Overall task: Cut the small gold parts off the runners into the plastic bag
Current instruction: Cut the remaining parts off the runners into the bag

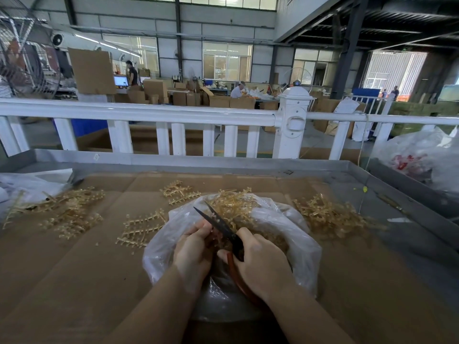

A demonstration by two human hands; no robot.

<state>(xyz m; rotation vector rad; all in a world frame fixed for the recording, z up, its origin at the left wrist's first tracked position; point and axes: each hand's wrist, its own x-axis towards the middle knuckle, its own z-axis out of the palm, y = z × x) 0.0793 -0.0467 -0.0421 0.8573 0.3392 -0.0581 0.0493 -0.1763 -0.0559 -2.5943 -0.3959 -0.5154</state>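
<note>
Right hand point(260, 259) grips scissors point(218, 224) — blades apart — over plastic bag point(303, 254).

Gold runners point(142, 228), red-handled black scissors point(223, 229)

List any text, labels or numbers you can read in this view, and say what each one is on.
None can be read.
Red print on the white plastic bag at far right: too blurred to read.
Small sticker on the metal tray rim: too small to read.
Lit computer screen in the background: too small to read.
</note>
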